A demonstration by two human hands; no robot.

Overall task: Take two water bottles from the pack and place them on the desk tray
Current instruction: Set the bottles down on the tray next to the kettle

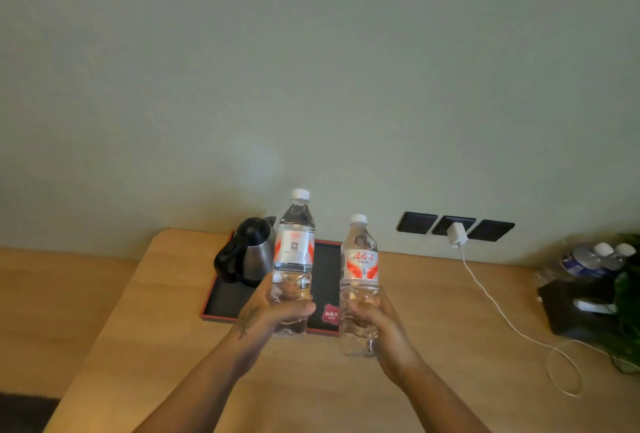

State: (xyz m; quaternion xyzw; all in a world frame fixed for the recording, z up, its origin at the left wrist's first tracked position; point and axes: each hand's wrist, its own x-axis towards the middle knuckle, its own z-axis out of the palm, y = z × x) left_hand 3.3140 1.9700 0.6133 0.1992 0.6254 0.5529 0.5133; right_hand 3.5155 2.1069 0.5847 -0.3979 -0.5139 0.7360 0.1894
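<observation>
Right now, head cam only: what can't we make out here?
- Tray: right and near parts hidden behind both bottles and hands.
- Left bottle base: covered by the left hand.
- Kettle: right edge behind the left bottle.
- Right bottle: back side wrapped by the right hand.
- Bottles at far right: blurred, partly behind leaves; count unclear.
</observation>
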